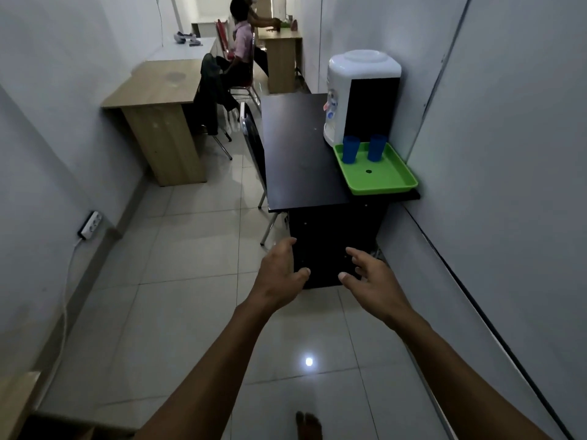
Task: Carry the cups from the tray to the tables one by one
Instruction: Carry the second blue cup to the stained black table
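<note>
1. the left hand (279, 274) was stretched forward at about waist height, fingers loosely apart and holding nothing.
2. the right hand (370, 279) was held out beside it, fingers spread and relaxed, also holding nothing; the two hands were near each other but apart.
3. both hands were well short of the dark surface (295, 154) ahead, seen against its dark cabinet base.
4. a green tray (381, 182) lay on the near right corner of that surface, against the wall.
5. two blue cups stood upright at the far end of the tray: the left cup (350, 149) and the right cup (376, 147), near each other but not touching.
6. a white water dispenser (359, 90) stood on the same surface just behind the tray.
7. a dark chair (254, 144) was pushed in at the left side of the dark surface.
8. across the tiled floor (190, 296), a light wooden surface (158, 87) stood against the left wall.
9. farther back, a person in a pink shirt (239, 42) sat on a red chair between the wooden surfaces.
10. a white power strip (90, 225) hung on the left wall, its cable trailing down.
</note>
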The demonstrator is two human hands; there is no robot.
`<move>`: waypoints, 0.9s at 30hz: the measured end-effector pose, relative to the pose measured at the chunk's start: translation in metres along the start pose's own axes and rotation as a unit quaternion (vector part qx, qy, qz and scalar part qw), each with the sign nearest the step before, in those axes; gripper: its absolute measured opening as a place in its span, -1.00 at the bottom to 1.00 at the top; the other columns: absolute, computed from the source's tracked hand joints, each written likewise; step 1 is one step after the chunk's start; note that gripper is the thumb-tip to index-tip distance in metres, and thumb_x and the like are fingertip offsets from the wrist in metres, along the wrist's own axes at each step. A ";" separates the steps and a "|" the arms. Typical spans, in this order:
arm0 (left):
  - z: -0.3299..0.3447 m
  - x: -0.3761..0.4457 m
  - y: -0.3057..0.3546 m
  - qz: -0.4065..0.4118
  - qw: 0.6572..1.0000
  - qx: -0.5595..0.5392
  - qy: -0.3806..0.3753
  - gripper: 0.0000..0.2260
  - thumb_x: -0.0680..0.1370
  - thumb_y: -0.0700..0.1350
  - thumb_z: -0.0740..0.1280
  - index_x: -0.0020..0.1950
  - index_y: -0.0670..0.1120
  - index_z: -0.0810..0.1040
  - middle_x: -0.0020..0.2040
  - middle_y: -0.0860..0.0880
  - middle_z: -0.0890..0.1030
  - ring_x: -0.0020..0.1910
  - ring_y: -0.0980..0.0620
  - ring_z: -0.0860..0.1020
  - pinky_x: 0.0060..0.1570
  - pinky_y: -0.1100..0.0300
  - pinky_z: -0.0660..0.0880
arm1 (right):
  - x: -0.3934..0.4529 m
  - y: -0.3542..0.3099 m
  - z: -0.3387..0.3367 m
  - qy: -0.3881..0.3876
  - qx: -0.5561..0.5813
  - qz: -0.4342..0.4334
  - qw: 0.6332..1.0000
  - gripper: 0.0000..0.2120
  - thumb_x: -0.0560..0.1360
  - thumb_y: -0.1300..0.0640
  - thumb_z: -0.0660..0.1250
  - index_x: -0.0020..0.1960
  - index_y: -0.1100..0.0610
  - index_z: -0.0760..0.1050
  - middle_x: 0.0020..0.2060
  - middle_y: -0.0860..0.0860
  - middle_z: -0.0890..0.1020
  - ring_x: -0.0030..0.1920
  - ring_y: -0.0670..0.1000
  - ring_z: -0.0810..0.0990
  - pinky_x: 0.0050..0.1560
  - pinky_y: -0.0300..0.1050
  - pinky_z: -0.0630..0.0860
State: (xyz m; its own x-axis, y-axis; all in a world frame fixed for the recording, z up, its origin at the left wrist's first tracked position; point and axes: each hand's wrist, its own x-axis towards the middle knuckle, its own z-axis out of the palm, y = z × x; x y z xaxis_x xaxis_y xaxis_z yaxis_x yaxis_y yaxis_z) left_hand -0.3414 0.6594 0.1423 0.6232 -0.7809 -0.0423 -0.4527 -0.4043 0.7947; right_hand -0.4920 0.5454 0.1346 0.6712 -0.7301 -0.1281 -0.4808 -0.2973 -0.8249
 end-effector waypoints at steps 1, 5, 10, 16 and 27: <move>-0.002 0.023 0.000 -0.005 1.000 0.002 -0.004 -0.44 0.52 -0.19 0.40 0.49 -0.11 0.29 0.39 -0.13 0.45 0.34 -0.06 0.45 0.15 0.22 0.42 | 0.024 -0.003 -0.001 -0.002 0.002 0.005 1.000 -0.41 0.53 0.10 0.36 0.52 0.01 0.26 0.44 0.14 0.41 0.41 0.11 0.42 0.33 0.02 0.44; -0.012 0.111 0.003 -0.006 1.000 -0.001 -0.009 -0.45 0.53 -0.20 0.39 0.48 -0.12 0.29 0.38 -0.11 0.46 0.21 0.09 0.44 0.05 0.34 0.40 | 0.113 -0.017 -0.010 -0.002 0.015 0.006 1.000 -0.41 0.52 0.12 0.37 0.51 0.03 0.29 0.42 0.16 0.43 0.39 0.12 0.45 0.32 0.06 0.46; -0.021 0.208 -0.003 -0.012 1.000 0.007 -0.002 -0.40 0.49 -0.11 0.41 0.49 -0.05 0.28 0.40 -0.12 0.45 0.36 -0.10 0.45 0.30 0.00 0.48 | 0.209 -0.027 -0.016 0.001 0.017 0.011 1.000 -0.42 0.49 0.13 0.39 0.48 0.03 0.33 0.39 0.16 0.47 0.36 0.11 0.49 0.32 0.04 0.47; -0.020 0.316 -0.015 -0.008 1.000 0.012 -0.016 -0.40 0.50 -0.10 0.41 0.49 -0.05 0.27 0.39 -0.13 0.44 0.35 -0.12 0.45 0.28 -0.10 0.50 | 0.311 -0.028 -0.014 0.010 0.023 0.025 0.999 -0.43 0.50 0.13 0.39 0.48 0.03 0.33 0.39 0.15 0.46 0.36 0.10 0.48 0.30 -0.02 0.46; -0.012 0.531 -0.014 0.023 0.997 0.006 -0.080 -0.41 0.52 -0.14 0.40 0.51 -0.10 0.28 0.44 -0.12 0.41 0.42 -0.06 0.39 0.35 0.07 0.41 | 0.494 -0.031 -0.033 0.062 0.043 0.091 0.993 -0.46 0.49 0.17 0.41 0.45 0.07 0.38 0.35 0.15 0.50 0.31 0.11 0.52 0.24 -0.05 0.49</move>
State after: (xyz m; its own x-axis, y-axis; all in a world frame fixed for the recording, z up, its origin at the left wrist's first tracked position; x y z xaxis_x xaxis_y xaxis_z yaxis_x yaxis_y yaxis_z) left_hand 0.0036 0.2556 0.1162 0.4932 -0.8639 -0.1026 -0.4860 -0.3714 0.7912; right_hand -0.1639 0.1738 0.1151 0.5006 -0.8384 -0.2158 -0.5347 -0.1034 -0.8387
